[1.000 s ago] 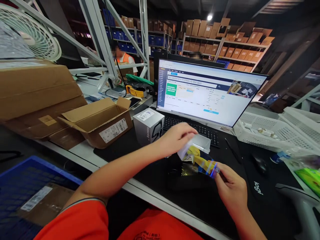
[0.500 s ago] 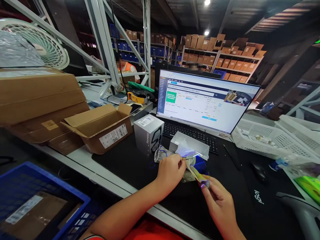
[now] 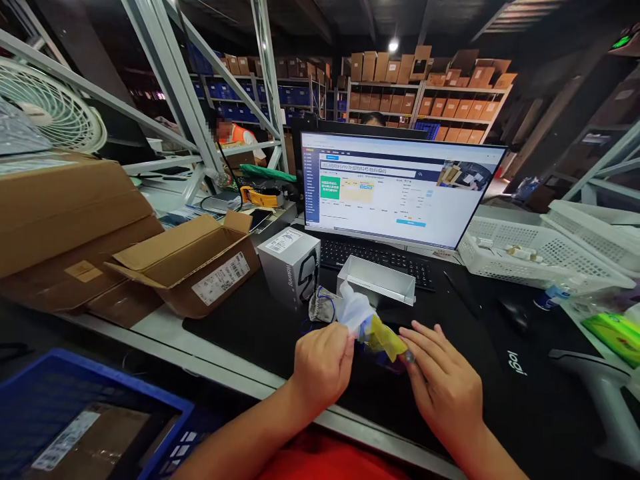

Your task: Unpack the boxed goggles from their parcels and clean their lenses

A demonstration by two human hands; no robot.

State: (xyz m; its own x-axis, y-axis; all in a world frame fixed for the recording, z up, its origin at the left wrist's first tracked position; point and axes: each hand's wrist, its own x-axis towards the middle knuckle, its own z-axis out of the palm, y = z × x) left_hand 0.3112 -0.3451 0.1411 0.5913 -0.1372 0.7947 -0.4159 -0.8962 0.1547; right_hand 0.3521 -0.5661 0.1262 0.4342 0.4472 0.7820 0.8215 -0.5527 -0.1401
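Right hand (image 3: 445, 377) fingers straightened at yellow strip (image 3: 386, 338), grip there unclear, left hand (image 3: 323, 363) grip clamped on white wrap (image 3: 355, 309)

Two bare forearms reach forward from the lower edge of the view. The left hand (image 3: 324, 363), back upward, is curled into a loose fist, its thumb side facing inward. The right hand (image 3: 445, 377) is flatter, its fingers extended and slightly spread, angled inward. The hands are near each other, not touching.
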